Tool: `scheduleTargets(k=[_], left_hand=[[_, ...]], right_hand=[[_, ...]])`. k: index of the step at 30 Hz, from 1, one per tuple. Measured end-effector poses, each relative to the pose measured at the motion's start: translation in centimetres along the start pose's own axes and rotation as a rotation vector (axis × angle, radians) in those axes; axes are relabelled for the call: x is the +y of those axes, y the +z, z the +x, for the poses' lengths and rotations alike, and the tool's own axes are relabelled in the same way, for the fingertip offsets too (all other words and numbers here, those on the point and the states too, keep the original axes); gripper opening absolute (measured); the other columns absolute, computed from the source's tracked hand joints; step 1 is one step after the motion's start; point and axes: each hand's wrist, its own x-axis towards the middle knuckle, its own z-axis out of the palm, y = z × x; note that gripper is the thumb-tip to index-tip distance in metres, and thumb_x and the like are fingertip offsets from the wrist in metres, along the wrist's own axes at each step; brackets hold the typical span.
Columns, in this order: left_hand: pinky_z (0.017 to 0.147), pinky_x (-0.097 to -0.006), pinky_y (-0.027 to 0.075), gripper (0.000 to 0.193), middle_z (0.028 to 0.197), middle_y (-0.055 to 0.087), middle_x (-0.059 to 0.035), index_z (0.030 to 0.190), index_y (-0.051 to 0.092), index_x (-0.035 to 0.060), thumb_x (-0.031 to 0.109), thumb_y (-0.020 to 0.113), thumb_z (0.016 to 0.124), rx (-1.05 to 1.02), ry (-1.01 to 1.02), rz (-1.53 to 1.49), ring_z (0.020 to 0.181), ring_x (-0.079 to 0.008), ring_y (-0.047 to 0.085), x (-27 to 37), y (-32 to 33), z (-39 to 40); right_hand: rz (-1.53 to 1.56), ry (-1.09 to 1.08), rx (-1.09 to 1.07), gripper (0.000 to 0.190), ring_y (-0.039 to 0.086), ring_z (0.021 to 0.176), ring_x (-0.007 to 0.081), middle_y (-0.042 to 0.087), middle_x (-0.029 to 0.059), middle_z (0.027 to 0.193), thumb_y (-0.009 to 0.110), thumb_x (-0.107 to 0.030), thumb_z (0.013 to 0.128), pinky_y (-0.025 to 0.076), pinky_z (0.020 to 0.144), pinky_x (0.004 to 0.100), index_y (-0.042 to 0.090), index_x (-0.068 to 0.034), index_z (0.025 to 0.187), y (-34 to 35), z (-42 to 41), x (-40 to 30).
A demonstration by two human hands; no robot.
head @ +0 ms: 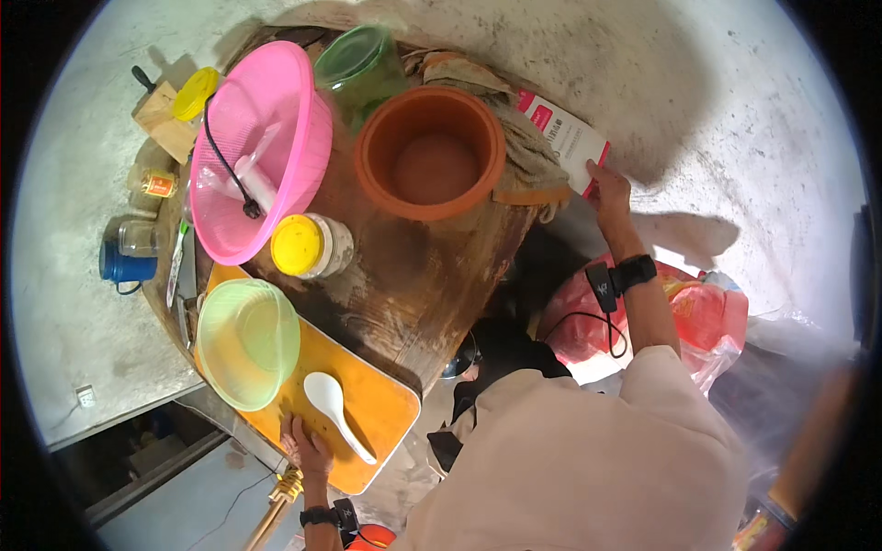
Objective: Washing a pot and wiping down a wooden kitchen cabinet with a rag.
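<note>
My right hand (609, 190) pinches the lower corner of a flat white-and-red printed packet or card (566, 141). The card leans past a grey-brown cloth (527, 148) at the table's edge. My left hand (303, 446) rests with fingers apart on the near left edge of an orange board (379, 406). Close to those fingers lies a white spoon or rice paddle (329, 401), its handle pointing towards me. A translucent pale-green basin (249, 344) sits on the same board, left of the spoon.
A brown clay-coloured pot (430, 153), a pink colander (303, 158) holding a corded appliance, a yellow-lidded jar (313, 245) and a green container (362, 69) stand on the wooden table (406, 303). A knife (178, 262) lies left. Red plastic bags (703, 310) are beside my right arm.
</note>
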Motion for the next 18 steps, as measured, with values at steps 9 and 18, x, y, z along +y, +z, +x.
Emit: scheduleTargets(k=[9,18], left_hand=[[0.093,-0.0481,0.027,0.043,0.123,0.039,-0.0217,0.117,0.042,-0.0014,0.019,0.046,0.079,0.061,0.047,-0.046,0.110,-0.0393,0.037,0.6,-0.8,0.5],[0.092,-0.0458,0.029,0.043,0.119,0.042,-0.0194,0.117,0.044,0.0009,0.014,0.050,0.077,0.162,0.070,-0.078,0.108,-0.0370,0.040,0.7,-0.7,0.4]], right_hand=[[0.461,-0.428,0.147,0.019,0.054,0.076,0.0111,0.059,0.0065,0.086,0.061,-0.007,0.078,0.044,0.070,0.0238,0.057,0.003,0.093,-2.7,-7.4,-8.3],[0.821,-0.517,-0.253,0.014,0.056,0.080,0.0127,0.058,0.0057,0.086,0.056,-0.006,0.081,0.046,0.073,0.0255,0.055,0.000,0.093,-7.7,-18.0,-10.8]])
